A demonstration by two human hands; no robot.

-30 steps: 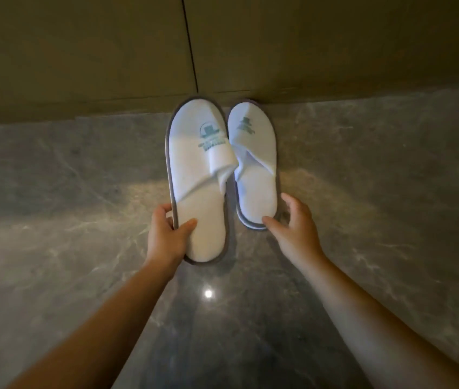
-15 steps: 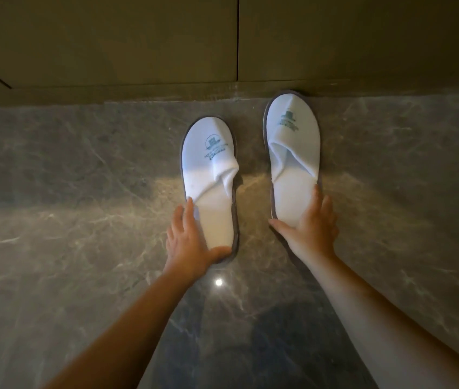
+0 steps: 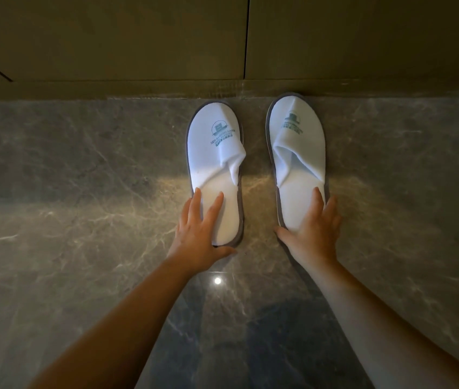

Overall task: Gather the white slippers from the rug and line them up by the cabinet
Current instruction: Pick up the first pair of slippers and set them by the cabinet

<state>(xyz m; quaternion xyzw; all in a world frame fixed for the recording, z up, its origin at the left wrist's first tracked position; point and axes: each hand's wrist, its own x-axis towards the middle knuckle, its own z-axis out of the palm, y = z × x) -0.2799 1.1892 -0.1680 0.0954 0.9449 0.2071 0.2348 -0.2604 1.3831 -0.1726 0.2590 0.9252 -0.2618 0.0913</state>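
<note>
Two white slippers with grey rims and teal logos lie flat on the marble floor, toes toward the cabinet (image 3: 138, 37). The left slipper (image 3: 215, 153) stops just short of the cabinet base; the right slipper (image 3: 297, 141) touches it. My left hand (image 3: 200, 234) rests flat on the left slipper's heel, fingers spread, thumb behind the heel rim. My right hand (image 3: 312, 234) lies flat on the right slipper's heel, covering its back edge, thumb out to the left. Neither hand grips; both press from above.
Dark grey veined marble floor (image 3: 82, 220) stretches left and right. The olive cabinet front has a vertical door seam (image 3: 246, 37) above the gap between the slippers. A bright light spot (image 3: 217, 281) reflects on the floor between my forearms.
A second ago my left hand held the left slipper lifted beside the other. It now lies flat, the two slippers sit apart, and both hands have flattened onto the heels and pushed toward the cabinet.
</note>
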